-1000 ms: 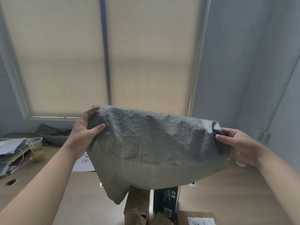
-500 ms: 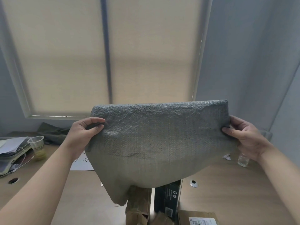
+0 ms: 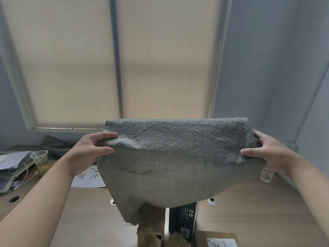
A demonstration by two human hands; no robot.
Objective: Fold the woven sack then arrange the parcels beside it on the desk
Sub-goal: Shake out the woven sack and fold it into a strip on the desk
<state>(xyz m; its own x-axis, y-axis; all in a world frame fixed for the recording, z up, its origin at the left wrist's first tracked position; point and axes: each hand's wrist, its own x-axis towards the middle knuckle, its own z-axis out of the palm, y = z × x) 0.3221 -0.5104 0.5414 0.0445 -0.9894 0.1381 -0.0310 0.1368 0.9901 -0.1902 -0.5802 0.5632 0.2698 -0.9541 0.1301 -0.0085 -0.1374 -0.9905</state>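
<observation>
Grey woven sack [image 3: 178, 157] held up above the desk [image 3: 249, 202], doubled over along its top edge.
Left hand [image 3: 90, 150] and right hand [image 3: 267, 154] each pinch a side; its sagging bottom hides the tops of the parcels [image 3: 183, 221].

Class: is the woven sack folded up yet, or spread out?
Partly folded, not finished. The woven sack is doubled over along its top edge, held in the air between the left hand and right hand, bottom hanging unevenly.
</observation>
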